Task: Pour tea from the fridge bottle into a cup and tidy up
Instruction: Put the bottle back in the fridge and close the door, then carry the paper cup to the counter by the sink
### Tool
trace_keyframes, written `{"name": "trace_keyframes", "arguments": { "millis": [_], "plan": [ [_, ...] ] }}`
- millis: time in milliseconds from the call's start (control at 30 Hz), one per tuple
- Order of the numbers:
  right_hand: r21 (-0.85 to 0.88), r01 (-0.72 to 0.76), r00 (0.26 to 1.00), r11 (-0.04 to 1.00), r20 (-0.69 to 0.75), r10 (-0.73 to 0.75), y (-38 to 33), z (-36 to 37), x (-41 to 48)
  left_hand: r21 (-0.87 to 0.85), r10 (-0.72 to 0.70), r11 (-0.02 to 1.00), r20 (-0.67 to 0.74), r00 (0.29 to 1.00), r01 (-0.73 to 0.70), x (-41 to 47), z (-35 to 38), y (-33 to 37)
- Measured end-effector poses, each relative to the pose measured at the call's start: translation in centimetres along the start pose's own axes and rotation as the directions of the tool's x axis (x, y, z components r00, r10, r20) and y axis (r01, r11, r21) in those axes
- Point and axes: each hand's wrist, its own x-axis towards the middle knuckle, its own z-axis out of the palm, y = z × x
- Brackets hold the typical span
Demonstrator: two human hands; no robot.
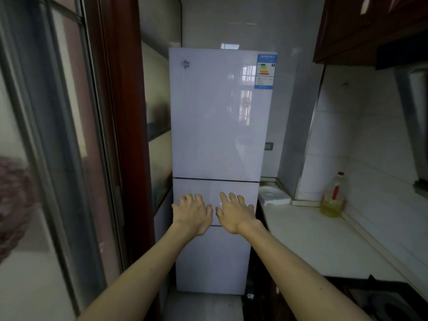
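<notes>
Two hands, the left hand [193, 214] and the right hand [236, 214], reach with fingers [198, 197] spread and empty toward the shut fridge [212, 256], where the tea bottle probably hides unseen; its shiny top door [217, 112] looks smooth and slippery, so pull at its edge.

The fridge [217, 135] is standing at frame centre. The table [312, 239] is running along its right, and an oil bottle [332, 196] is sitting on it at right.

Domestic kitchen, narrow. White three-door fridge [220, 117] at far end. White worktop [312, 239] along right side, cooking-oil bottle [333, 198] at its back edge by white wall tiles [370, 135]. Dark red wall cabinet [361, 26], range hood [403, 56], black hob [382, 300].
</notes>
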Motion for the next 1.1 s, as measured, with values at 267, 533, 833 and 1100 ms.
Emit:
{"name": "trace_keyframes", "arguments": {
  "millis": [267, 533, 833, 1100],
  "plan": [
    [-0.009, -0.088, 0.994, 0.996, -0.058, 0.087, -0.6, -2.1, -8.3, 0.000, 0.077, 0.997, -0.016, 0.997, -0.077, -5.9, -3.3, 0.3],
    [-0.015, -0.198, 0.978, 0.980, -0.065, 0.197, -2.7, -2.2, -16.5, -0.088, 0.118, 0.989, 0.014, 0.993, -0.117, -12.1, -3.9, -2.3],
    [0.005, -0.275, 0.946, 0.961, -0.177, 0.272, -4.3, -3.6, -25.6, -0.241, 0.251, 0.941, 0.022, 0.968, -0.239, -17.9, -7.4, -0.8],
    [0.007, -0.396, 0.888, 0.918, -0.252, 0.385, -0.3, -6.2, -33.3, -0.255, 0.389, 0.890, -0.005, 0.921, -0.377, -22.4, -10.5, 5.4]
  ]
}}
